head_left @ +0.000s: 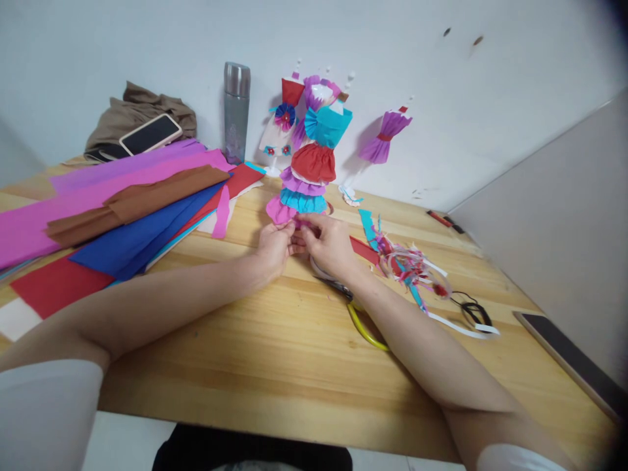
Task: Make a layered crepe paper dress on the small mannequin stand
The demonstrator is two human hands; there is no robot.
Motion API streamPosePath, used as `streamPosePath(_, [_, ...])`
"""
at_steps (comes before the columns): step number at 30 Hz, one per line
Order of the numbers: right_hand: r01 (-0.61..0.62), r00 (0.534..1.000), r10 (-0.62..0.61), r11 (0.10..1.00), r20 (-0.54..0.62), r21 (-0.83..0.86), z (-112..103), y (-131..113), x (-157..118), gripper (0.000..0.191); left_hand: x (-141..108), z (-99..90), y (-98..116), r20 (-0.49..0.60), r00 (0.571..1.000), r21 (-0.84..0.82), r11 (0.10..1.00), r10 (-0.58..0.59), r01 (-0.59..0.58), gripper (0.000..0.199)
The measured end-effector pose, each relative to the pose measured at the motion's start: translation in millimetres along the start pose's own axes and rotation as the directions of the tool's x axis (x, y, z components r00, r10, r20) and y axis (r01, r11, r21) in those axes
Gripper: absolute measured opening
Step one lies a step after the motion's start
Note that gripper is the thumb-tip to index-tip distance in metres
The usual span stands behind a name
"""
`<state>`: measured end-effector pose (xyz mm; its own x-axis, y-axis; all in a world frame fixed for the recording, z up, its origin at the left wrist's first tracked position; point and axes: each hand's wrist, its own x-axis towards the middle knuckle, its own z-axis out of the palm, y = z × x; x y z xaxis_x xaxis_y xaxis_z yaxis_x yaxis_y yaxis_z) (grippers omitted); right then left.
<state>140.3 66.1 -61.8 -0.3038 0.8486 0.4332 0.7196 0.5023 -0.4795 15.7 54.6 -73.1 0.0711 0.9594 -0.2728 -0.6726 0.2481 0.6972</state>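
Note:
In front of me stands a small dress form wearing a tiered crepe paper dress [314, 163] with a turquoise top, a red puffed skirt and purple, turquoise and pink ruffles below. At its hem, the thumb and fingers of my left hand [275, 247] are closed on the pink crepe paper ruffle [279, 210]. My right hand [331, 243] pinches the same ruffle from the other side, its fingertips close to my left ones. Fingers hide part of the hem and the stand's base. A yellow-handled cutting tool [364, 328] lies partly under my right forearm.
Crepe paper sheets [147, 196] are stacked at left, near a phone [151, 134] on brown cloth and a grey bottle [236, 114]. More dressed forms, one in purple [385, 139], stand behind. Paper scraps [407, 261], a black cord [473, 313] and a dark tablet-like device [569, 360] lie right.

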Motion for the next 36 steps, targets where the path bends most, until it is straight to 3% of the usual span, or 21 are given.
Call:
streamPosePath(5, [-0.116, 0.993, 0.114, 0.979, 0.021, 0.168, 1, 2, 2, 0.038, 2, -1.3, -1, 0.004, 1.000, 0.023, 1.000, 0.013, -0.013, 0.026])
streamPosePath(10, [-0.119, 0.990, 0.138, 0.939, -0.037, 0.323, -1, 1, 6, 0.035, 2, -1.7, -1, -0.015, 0.999, 0.032, 0.999, 0.030, -0.030, 0.023])
streamPosePath(13, [-0.145, 0.979, 0.189, 0.907, -0.075, 0.396, -1, -1, 5, 0.024, 3, -1.9, -1, -0.023, 0.999, 0.025, 0.999, 0.035, -0.035, 0.019])
streamPosePath(15, [-0.194, 0.970, 0.239, 0.885, -0.055, 0.424, 0, -1, 3, 0.019, 2, -1.8, 0, -0.025, 0.999, 0.025, 0.999, 0.027, -0.026, 0.020])
streamPosePath(18, [-0.314, 0.944, 0.327, 0.832, 0.054, 0.456, 2, 1, -2, 0.027, 1, -0.7, 2, -0.032, 0.999, 0.038, 0.999, 0.016, -0.015, 0.025])
streamPosePath(20, [-0.425, 0.901, 0.398, 0.738, 0.170, 0.524, 3, 2, -5, 0.028, 0, 0.4, 3, -0.043, 0.999, 0.047, 0.999, 0.024, -0.022, 0.027])
streamPosePath(22, [-0.543, 0.836, 0.444, 0.575, 0.323, 0.612, 4, 2, -8, 0.028, -1, 1.4, 4, -0.053, 0.998, 0.051, 0.998, 0.035, -0.033, 0.030])
streamPosePath(24, [-0.615, 0.782, 0.427, 0.404, 0.455, 0.677, 4, 0, -9, 0.029, -2, 2.0, 5, -0.047, 0.998, 0.062, 0.998, 0.034, -0.031, 0.032])
streamPosePath(27, [-0.637, 0.763, 0.335, 0.240, 0.554, 0.733, 3, -3, -9, 0.031, -4, 2.2, 7, -0.033, 0.999, 0.094, 0.995, 0.032, -0.029, 0.037])
streamPosePath(32, [-0.620, 0.773, 0.262, 0.126, 0.577, 0.774, 4, -4, -6, 0.026, -4, 1.1, 6, -0.014, 1.000, 0.104, 0.994, 0.028, -0.026, 0.038])
streamPosePath(36, [-0.602, 0.790, 0.222, 0.105, 0.571, 0.792, 9, 1, -3, 0.022, -2, -0.3, 4, 0.004, 1.000, 0.115, 0.993, 0.026, -0.027, 0.036])
